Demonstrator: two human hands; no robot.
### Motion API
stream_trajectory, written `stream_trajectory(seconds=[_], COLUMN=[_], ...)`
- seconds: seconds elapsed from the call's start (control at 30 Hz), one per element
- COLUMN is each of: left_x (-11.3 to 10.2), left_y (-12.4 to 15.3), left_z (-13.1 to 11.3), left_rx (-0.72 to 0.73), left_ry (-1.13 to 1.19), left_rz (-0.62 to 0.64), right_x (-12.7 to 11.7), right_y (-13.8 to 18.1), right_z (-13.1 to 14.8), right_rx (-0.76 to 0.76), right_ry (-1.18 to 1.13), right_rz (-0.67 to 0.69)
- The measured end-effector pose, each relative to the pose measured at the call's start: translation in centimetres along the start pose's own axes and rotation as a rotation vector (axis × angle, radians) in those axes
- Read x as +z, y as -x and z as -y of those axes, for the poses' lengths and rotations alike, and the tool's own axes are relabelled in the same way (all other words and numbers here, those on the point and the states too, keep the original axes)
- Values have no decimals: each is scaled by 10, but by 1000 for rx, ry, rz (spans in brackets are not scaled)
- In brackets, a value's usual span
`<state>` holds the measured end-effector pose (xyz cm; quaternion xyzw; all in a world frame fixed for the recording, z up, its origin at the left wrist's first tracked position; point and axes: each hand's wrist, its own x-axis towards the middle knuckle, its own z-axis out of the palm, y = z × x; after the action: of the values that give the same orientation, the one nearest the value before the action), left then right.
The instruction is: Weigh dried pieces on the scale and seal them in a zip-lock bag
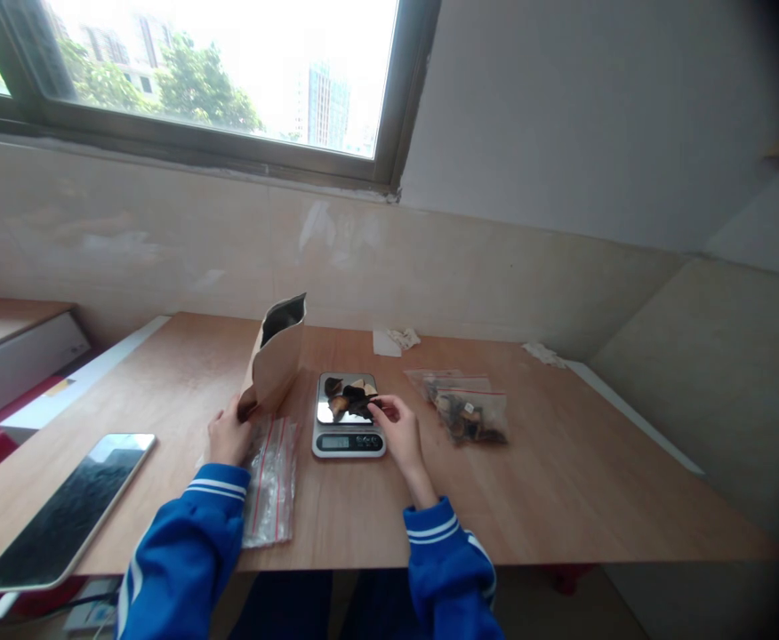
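My left hand (pixel 228 436) grips the bottom of an open brown paper pouch (pixel 275 357), which stands tilted on the wooden table (pixel 563 480). My right hand (pixel 399 431) pinches a dark dried piece at the right edge of a small digital kitchen scale (pixel 348 416). A few dark and tan dried pieces (pixel 349 397) lie on the scale's shiny platform. Both sleeves are blue with white stripes.
A stack of clear zip bags with red stripes (pixel 270 480) lies under my left wrist. A filled zip bag of dried pieces (pixel 466 407) rests right of the scale. A tablet (pixel 69 507) lies at the front left. Paper scraps (pixel 396 340) sit near the wall.
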<state>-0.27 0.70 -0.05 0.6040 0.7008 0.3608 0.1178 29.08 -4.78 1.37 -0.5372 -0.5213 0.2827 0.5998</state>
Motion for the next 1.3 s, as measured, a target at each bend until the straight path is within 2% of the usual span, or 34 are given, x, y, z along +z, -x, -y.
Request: stream_trajectory(seconds=[0.27,0.43,0.67,0.77,0.93,1.13,1.3], left_x=[1,1,0,-2,-6,-10,-9], left_y=[0,0,0,0,3,6,7], left_z=[0,1,-2,-4,-10,-16,-15], left_rx=[-7,8,-10,-31,-46,-119,-146], left_ry=[-65,-77,-98,-109,-99,-65,15], left_rz=[12,3,14,31,40,68,35], right_x=[12,21,32,36,40,32,27], right_y=[9,9,0,-5,-5,-2,-1], right_z=[20,15,12,12,7,0,-3], right_rx=[-249,-280,-331,-325,-298,-265,-273], right_ry=[186,270,635,705,700,599,562], right_rz=[141,109,62,36,-9,-80,-125])
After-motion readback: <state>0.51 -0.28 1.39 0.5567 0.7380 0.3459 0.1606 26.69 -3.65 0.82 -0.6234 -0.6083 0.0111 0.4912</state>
